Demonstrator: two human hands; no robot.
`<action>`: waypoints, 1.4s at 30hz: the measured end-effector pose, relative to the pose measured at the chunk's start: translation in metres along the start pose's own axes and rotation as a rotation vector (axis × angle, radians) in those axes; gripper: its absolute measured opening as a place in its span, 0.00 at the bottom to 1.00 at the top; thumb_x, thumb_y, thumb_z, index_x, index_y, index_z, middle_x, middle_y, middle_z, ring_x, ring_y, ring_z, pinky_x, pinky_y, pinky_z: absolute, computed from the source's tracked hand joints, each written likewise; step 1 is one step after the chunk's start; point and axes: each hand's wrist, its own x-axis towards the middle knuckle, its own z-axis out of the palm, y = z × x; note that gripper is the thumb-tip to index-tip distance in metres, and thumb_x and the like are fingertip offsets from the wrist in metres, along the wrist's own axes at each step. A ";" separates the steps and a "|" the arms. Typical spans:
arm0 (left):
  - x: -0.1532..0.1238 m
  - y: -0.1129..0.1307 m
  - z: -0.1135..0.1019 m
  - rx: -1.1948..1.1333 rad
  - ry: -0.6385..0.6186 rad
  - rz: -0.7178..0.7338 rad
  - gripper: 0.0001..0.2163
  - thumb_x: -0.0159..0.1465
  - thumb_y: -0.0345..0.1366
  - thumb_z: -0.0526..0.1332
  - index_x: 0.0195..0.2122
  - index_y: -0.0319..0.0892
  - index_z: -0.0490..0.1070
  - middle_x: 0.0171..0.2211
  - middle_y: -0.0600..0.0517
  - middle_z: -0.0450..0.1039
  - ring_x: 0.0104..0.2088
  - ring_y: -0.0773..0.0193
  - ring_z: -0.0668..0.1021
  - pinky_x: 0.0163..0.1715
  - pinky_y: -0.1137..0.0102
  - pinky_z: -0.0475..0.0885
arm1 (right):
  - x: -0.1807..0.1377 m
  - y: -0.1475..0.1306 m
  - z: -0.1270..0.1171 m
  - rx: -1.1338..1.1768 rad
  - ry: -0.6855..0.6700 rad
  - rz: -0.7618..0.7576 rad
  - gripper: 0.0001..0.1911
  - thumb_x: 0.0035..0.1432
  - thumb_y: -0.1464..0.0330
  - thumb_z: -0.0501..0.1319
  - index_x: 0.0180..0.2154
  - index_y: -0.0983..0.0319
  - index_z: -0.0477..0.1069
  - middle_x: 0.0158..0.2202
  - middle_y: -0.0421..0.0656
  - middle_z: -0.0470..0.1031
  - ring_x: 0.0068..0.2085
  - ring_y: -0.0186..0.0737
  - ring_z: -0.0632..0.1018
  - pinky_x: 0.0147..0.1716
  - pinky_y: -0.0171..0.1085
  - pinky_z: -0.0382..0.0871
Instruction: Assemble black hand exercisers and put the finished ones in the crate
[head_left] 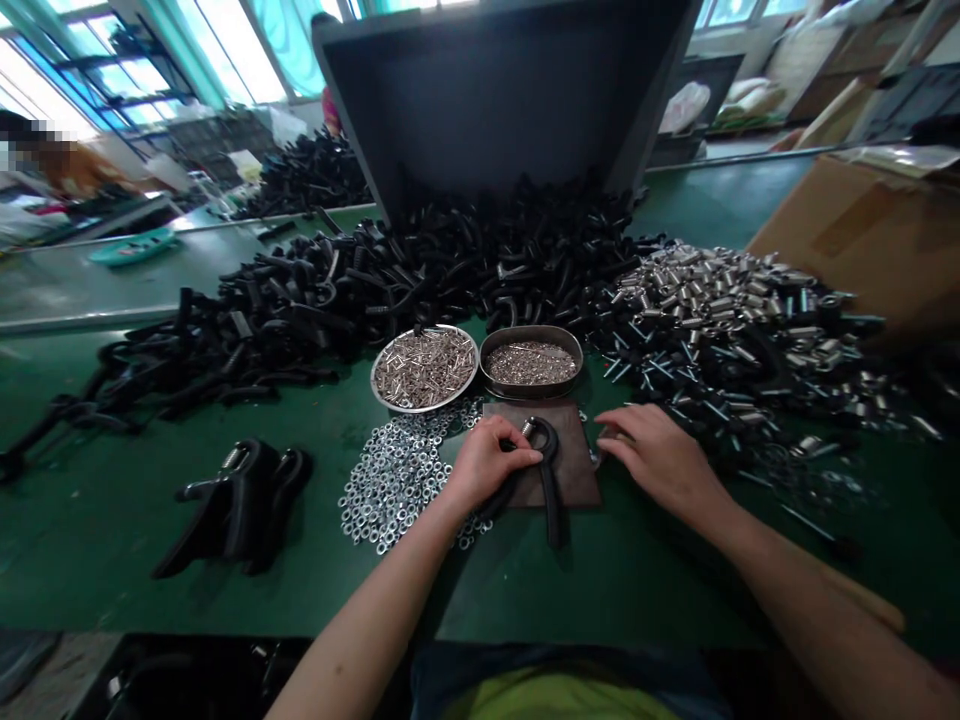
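Note:
My left hand (491, 460) pinches a black plastic spring clamp (553, 495) by its upper part, thumb and fingers closed on it. A small coil spring (528, 428) shows at the clamp's top. The clamp lies over a brown square pad (581, 470), with its handle pointing towards me. Just past the pad's right edge, my right hand (660, 455) hovers low with thumb and forefinger apart. A tiny shiny piece lies by its fingertips, too small to name. Many metal nuts (397, 480) are spread on the green table left of the pad.
A round dish of metal pins (427, 368) and an oval tin of tiny metal parts (531, 362) stand behind the pad. Black clamp parts (300, 290) are heaped beyond, springs and bolts (712, 300) at right. Several clamps (244, 500) stand at left. A cardboard box (870, 235) is far right.

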 end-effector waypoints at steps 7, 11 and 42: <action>0.000 0.000 -0.001 -0.023 0.012 0.031 0.07 0.50 0.35 0.70 0.22 0.41 0.72 0.26 0.55 0.70 0.33 0.64 0.72 0.36 0.69 0.64 | -0.084 0.053 0.014 -0.218 0.021 0.257 0.17 0.58 0.58 0.53 0.39 0.64 0.69 0.36 0.50 0.73 0.39 0.50 0.74 0.36 0.45 0.69; 0.001 0.003 -0.002 -0.020 -0.021 0.059 0.07 0.49 0.34 0.70 0.22 0.41 0.72 0.27 0.55 0.70 0.33 0.64 0.72 0.37 0.69 0.64 | -0.077 0.043 0.001 -0.027 -0.036 0.394 0.17 0.58 0.58 0.52 0.40 0.62 0.69 0.37 0.48 0.76 0.36 0.49 0.77 0.31 0.44 0.70; 0.007 0.012 -0.009 0.090 -0.136 -0.083 0.14 0.45 0.37 0.70 0.28 0.42 0.67 0.32 0.54 0.69 0.35 0.62 0.70 0.35 0.69 0.64 | -0.033 -0.031 -0.034 0.340 -0.003 0.045 0.21 0.64 0.64 0.48 0.57 0.55 0.62 0.55 0.42 0.70 0.53 0.44 0.73 0.52 0.45 0.69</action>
